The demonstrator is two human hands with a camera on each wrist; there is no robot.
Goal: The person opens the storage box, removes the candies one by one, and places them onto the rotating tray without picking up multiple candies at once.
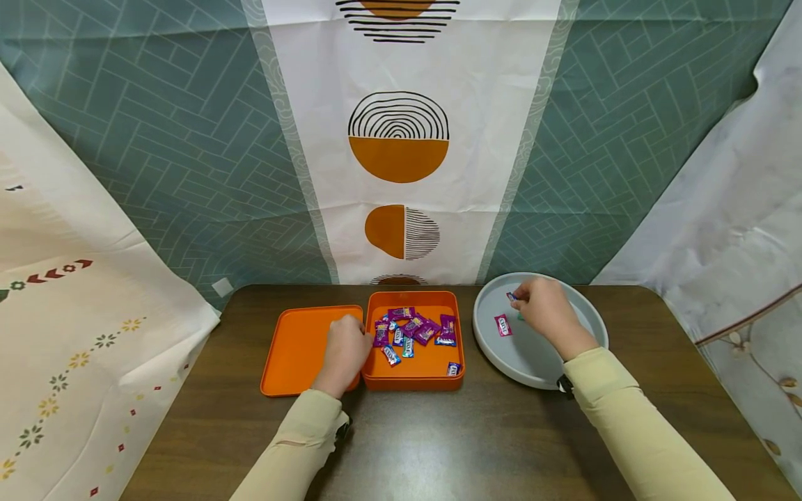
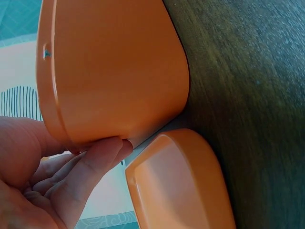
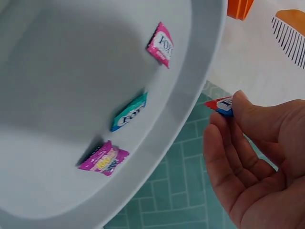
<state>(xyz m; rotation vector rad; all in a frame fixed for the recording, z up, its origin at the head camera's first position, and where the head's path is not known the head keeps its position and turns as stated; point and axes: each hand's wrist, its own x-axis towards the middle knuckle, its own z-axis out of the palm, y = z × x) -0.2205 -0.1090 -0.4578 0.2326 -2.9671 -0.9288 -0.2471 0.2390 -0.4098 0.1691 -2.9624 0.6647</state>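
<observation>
My left hand (image 1: 346, 350) grips the left wall of an orange box (image 1: 413, 383), fingers at its rim and side in the left wrist view. Inside the box, several wrapped candies (image 1: 427, 332) lie in a loose pile, mostly purple, some blue and white. Over a round grey tray (image 1: 532, 362), my right hand (image 1: 550, 309) pinches a small red and blue wrapped candy (image 3: 221, 105) between thumb and fingers. On the tray lie a pink candy (image 3: 161, 45), a green candy (image 3: 129, 112) and a purple candy (image 3: 105, 159); in the head view the right hand hides part of these.
A shallow orange lid (image 1: 302, 341) lies left of the box, right beside it and partly behind the left hand. All stand on a dark wooden table (image 1: 413, 445). A patterned curtain (image 1: 207, 174) hangs along the table's far edge, with pale cloth on both sides.
</observation>
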